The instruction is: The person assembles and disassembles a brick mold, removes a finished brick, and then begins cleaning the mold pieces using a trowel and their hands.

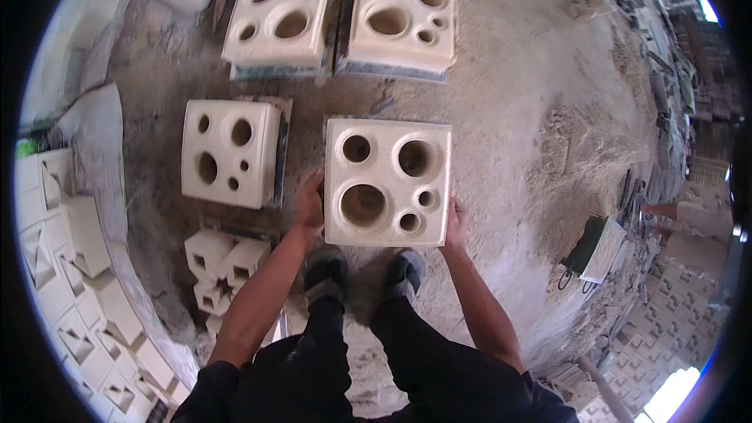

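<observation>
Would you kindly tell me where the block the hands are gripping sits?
The square holed block sits centre frame on the sandy ground, just ahead of the shoes, right of another holed block.

My left hand (310, 202) and right hand (455, 223) fingertips hidden behind the pierced block (388, 182) sides. Block's underside unseen. My shoes (365, 270) partly covered by block and knees.

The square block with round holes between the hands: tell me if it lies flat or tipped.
Apparently flat: the block shows its holed face squarely upward, left hand and right hand gripping its sides.
</observation>
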The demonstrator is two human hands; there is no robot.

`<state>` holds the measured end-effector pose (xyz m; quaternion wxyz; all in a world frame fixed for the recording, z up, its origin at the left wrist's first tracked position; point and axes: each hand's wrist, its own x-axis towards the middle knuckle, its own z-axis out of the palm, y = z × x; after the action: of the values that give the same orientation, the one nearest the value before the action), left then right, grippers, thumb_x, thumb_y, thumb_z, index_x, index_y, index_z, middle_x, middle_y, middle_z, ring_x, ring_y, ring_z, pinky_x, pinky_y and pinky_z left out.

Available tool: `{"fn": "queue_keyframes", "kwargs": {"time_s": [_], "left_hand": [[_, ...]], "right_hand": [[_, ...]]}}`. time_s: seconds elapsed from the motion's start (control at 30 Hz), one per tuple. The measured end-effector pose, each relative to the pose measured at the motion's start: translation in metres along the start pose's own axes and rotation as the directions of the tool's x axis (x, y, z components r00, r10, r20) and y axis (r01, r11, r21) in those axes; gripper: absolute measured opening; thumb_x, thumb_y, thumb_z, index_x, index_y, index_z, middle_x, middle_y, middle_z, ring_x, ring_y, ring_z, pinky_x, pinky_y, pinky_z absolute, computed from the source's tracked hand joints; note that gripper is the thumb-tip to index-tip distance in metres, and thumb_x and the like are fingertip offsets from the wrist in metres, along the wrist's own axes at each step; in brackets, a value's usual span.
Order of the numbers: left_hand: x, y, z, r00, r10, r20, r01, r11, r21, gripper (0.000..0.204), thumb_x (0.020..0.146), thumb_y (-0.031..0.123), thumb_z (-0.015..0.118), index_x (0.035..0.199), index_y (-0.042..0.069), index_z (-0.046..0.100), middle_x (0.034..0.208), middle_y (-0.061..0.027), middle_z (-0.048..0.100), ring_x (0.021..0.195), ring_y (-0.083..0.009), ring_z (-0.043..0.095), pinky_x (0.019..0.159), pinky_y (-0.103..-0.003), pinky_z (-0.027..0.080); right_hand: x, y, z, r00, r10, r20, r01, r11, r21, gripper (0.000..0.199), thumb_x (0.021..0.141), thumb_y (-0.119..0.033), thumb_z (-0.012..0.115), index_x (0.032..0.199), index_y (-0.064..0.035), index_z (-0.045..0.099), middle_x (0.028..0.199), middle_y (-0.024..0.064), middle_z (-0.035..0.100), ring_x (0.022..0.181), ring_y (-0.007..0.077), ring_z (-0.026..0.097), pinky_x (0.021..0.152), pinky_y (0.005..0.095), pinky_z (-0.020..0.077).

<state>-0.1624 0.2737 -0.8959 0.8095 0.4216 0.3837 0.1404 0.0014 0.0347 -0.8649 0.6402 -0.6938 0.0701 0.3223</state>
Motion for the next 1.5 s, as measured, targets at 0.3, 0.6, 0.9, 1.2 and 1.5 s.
{"fn": "queue_keyframes", "kwargs": {"time_s": [0.3,0.6,0.9,1.2,1.5], "left_hand": [[0.075,0.013,0.019,0.999,0.026,0.037,-0.022,0.994,-0.106,0.024,0.096,0.021,0.044,0.099,0.002,0.059,0.094,-0.0083,0.063,0.086,-0.0181,0.062,0.080,-0.034,0.049],[0.126,-0.038,-0.018,1.000,-0.002,0.015,0.004,0.986,-0.167,0.030,0.091,0.021,0.045,0.105,0.000,0.061,0.102,-0.0108,0.064,0.090,-0.0200,0.063,0.081,-0.034,0.051],[0.110,-0.017,0.008,0.939,0.063,-0.338,-0.071,0.997,-0.012,0.020,0.084,0.014,0.062,0.094,-0.003,0.066,0.089,-0.0076,0.066,0.082,-0.0174,0.059,0.079,-0.030,0.045],[0.108,0.000,0.009,0.934,-0.024,-0.358,-0.016,0.994,-0.110,0.014,0.081,0.006,0.061,0.091,-0.001,0.069,0.087,-0.0085,0.068,0.083,-0.0176,0.060,0.077,-0.030,0.047],[0.096,0.019,0.021,0.958,-0.128,-0.255,0.069,0.971,-0.230,0.011,0.085,0.001,0.060,0.093,-0.003,0.065,0.087,-0.0114,0.067,0.075,-0.0198,0.065,0.067,-0.033,0.054]], "right_hand": [[0.077,0.004,0.012,0.995,-0.097,-0.015,0.094,0.988,-0.124,0.050,0.098,-0.042,0.042,0.096,0.0036,0.064,0.082,0.0075,0.063,0.076,0.0117,0.054,0.070,0.0325,0.0459],[0.110,0.034,0.007,0.995,-0.100,-0.017,0.099,0.992,-0.075,0.055,0.096,-0.046,0.045,0.097,0.0060,0.064,0.084,0.0073,0.064,0.079,0.0132,0.057,0.071,0.0315,0.0464],[0.107,0.022,0.004,0.978,-0.208,-0.013,0.199,0.952,-0.234,0.051,0.096,-0.042,0.047,0.097,0.0063,0.064,0.083,0.0089,0.064,0.075,0.0132,0.056,0.069,0.0312,0.0459],[0.098,0.012,0.006,0.994,-0.105,-0.044,0.105,0.994,0.006,0.035,0.093,-0.029,0.056,0.107,0.0031,0.061,0.087,0.0069,0.065,0.076,0.0109,0.060,0.065,0.0262,0.0476],[0.117,-0.007,-0.017,0.989,0.118,0.093,-0.107,0.987,-0.120,0.037,0.092,-0.025,0.059,0.112,0.0064,0.062,0.097,0.0112,0.067,0.080,0.0156,0.064,0.071,0.0275,0.0511]]}}
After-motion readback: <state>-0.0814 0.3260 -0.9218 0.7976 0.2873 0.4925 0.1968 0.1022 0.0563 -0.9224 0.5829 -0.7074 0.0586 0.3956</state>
